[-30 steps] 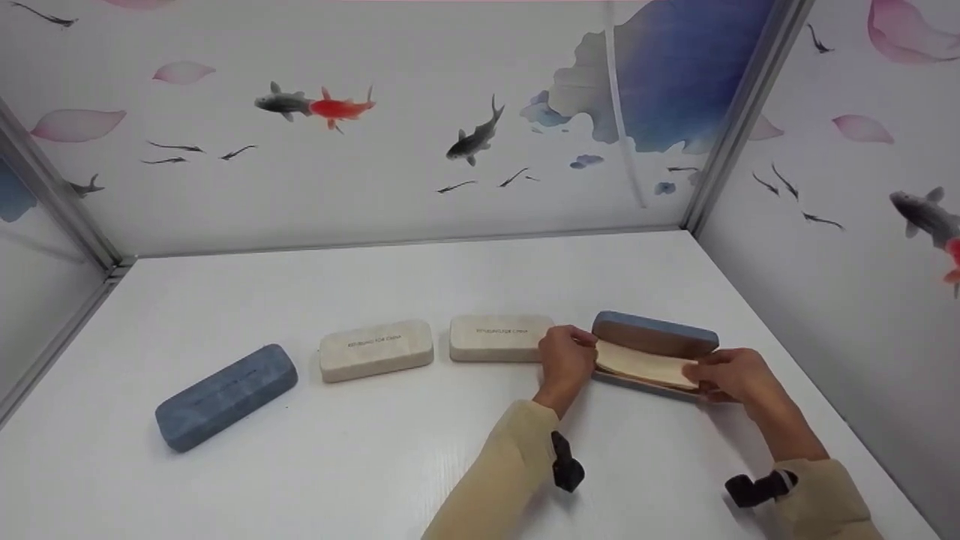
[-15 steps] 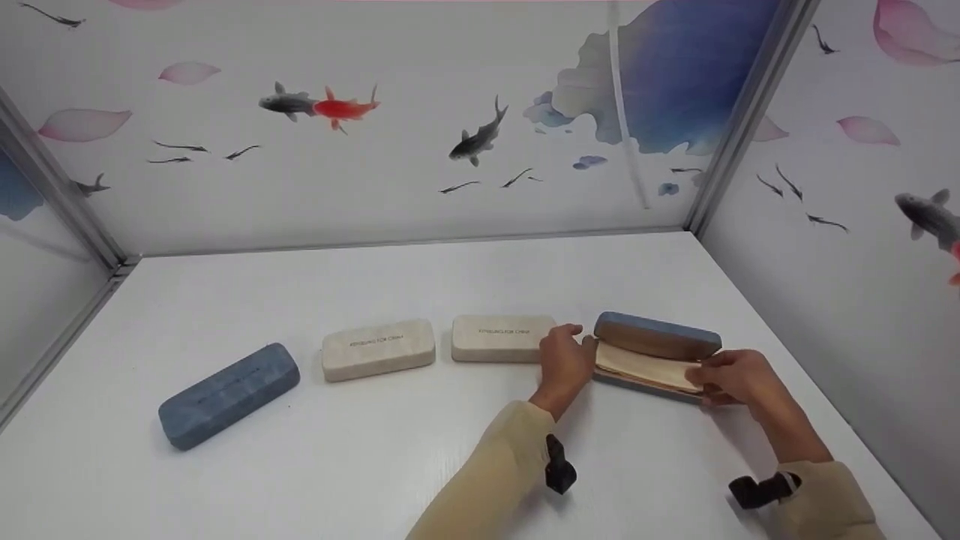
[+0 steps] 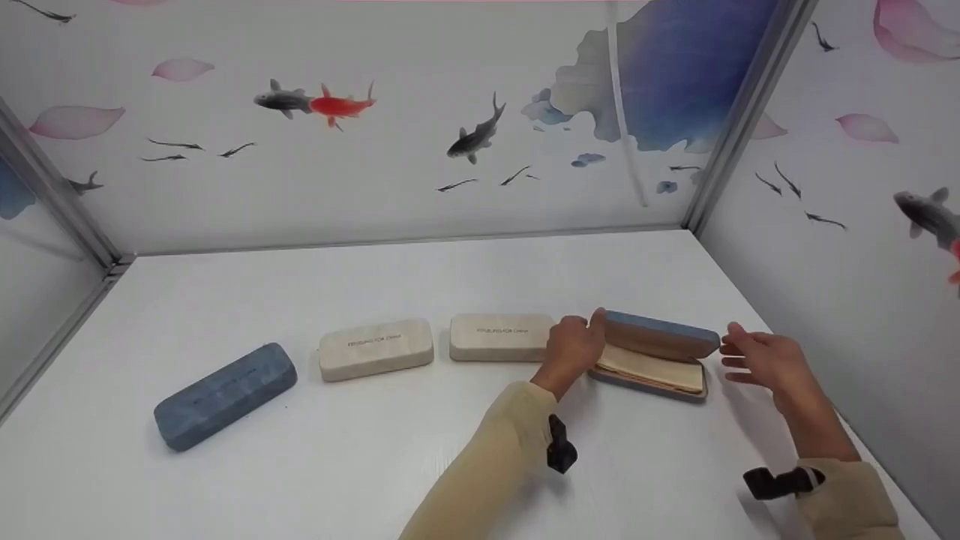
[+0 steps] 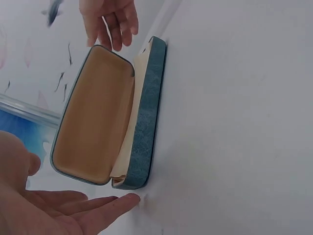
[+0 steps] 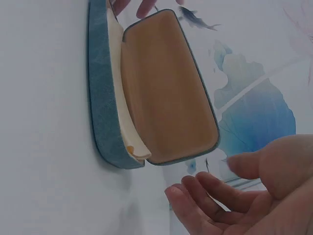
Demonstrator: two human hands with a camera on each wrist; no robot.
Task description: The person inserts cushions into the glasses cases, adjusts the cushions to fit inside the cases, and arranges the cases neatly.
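Observation:
An open blue glasses case [image 3: 660, 330] stands at the right of the table, its brown-lined lid [image 4: 93, 117] raised. A folded cream cloth [image 3: 652, 366] lies in its lower half, with one end showing at the rim in the right wrist view. My left hand [image 3: 574, 349] is at the case's left end, fingers extended beside it and thumb near the lid's edge; whether it touches is unclear. Off the right end, my right hand [image 3: 765, 360] hovers with loosely bent fingers, holding nothing.
Two closed cream cases, one in the middle [image 3: 499, 337] and one farther left [image 3: 376, 349], lie in a row. A closed blue case [image 3: 225, 396] lies slanted at far left. Printed wall panels [image 3: 405, 217] bound the white table [image 3: 337, 465] at the back and sides.
My right hand has let go of the cloth and moved right and up, off the case. The left hand has shifted slightly, its thumb now up by the lid. The cloth lies lower in the case.

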